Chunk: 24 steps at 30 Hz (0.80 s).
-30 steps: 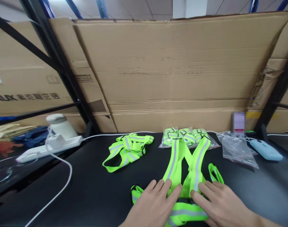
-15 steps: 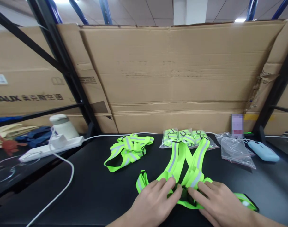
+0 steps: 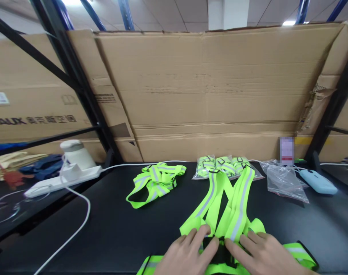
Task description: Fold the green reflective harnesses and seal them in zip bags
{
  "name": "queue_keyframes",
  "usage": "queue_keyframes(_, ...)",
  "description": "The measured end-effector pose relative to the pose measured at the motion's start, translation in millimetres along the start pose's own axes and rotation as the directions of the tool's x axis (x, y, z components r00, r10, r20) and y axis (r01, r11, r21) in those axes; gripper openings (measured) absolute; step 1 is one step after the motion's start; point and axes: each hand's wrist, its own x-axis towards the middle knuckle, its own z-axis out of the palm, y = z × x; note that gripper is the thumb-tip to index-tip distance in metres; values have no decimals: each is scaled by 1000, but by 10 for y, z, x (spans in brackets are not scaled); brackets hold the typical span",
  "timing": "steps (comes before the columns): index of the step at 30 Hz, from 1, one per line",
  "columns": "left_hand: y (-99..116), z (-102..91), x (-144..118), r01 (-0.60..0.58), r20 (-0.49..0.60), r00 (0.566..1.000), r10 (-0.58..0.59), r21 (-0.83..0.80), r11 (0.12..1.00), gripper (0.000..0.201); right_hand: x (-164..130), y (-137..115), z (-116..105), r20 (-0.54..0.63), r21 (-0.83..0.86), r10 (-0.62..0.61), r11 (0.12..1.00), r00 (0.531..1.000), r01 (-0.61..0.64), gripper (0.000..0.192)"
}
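Hands meet low at the near edge of the black table, and we have both of them down on the reflective vest spread in front of us. Our left hand lies flat, fingers loosely spread, fingertips pressing where the straps cross onto a dark buckle or patch; it pins rather than grips. Our right hand mirrors it just beside, fingers extended and open, resting on the same junction, nothing closed in the palm.

Now the relation that matters: the vest's long axis runs away from us toward 12 o'clock, its two straps crossing and reaching up until they touch the bagged vests at the back. The waistband runs crosswise under our wrists, from 8 to 4 o'clock. Both hands sit equally near the crossing, left at 11, right at 1.

Off at 10 o'clock, well apart, a second loose vest lies bunched.
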Motion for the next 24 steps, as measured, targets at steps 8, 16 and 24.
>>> queue_keyframes(8, -92, -181, 538, 151, 59, 987, -153, 31, 988, 47, 246, 203, 84, 334, -18, 208, 977, 919, -214, 30)
queue_keyframes(16, -205, -260, 587, -57, 42, 998, 56, 22, 998, 41, 268, 348, 31, 401, -43, 221, 974, 889, -223, 27)
queue_keyframes(24, -342, -615, 413, -174, -21, 984, 174, -240, 955, 49, 317, 627, -392, 385, 274, 349, 841, 854, -467, 35)
